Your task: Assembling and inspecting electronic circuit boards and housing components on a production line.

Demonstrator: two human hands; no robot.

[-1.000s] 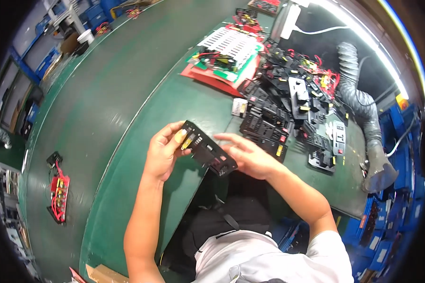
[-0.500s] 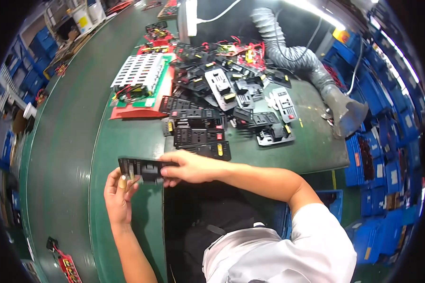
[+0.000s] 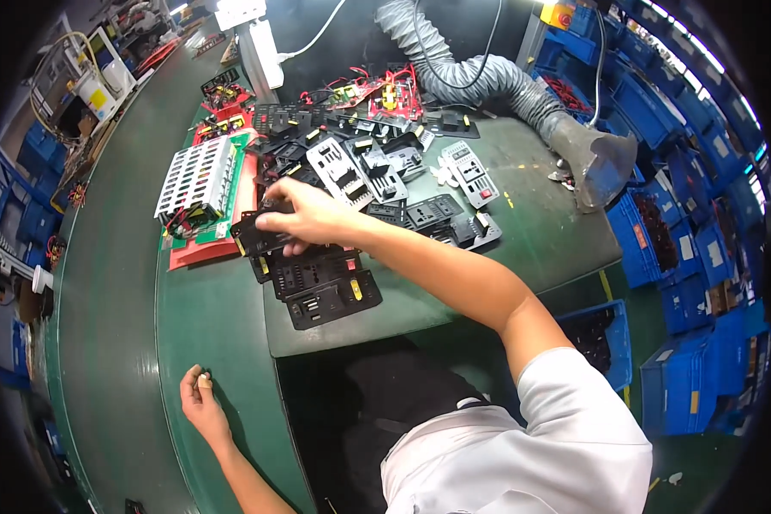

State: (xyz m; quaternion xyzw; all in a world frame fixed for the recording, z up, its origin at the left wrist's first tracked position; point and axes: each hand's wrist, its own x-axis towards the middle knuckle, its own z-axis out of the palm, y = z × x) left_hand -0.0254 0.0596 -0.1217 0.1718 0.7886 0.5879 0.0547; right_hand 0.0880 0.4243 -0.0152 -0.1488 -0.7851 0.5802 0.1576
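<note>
My right hand [image 3: 308, 212] reaches forward over the bench, its fingers closed on a black plastic panel [image 3: 250, 235]. The panel sits tilted over the left end of a row of similar black slotted panels [image 3: 298, 279]; I cannot tell whether it touches them. The nearest panel in that row [image 3: 327, 306] carries a yellow piece. Nearer to me, my left hand [image 3: 201, 403] is over the green surface with fingers curled together. A yellowish covering is on one of its fingers. Whatever those fingers may hold is too small to make out.
Behind the row lies a heap of black and grey panels [image 3: 351, 176] with red circuit boards [image 3: 394, 96]. A white slotted casing on a green board [image 3: 199, 176] stands left. A grey flexible duct [image 3: 510, 86] ends at the right. Blue bins [image 3: 690, 377] line the right side.
My right hand has carried the black panel forward from in front of me to the row. My left hand has let go of the panel and dropped back nearer me. The view has shifted.
</note>
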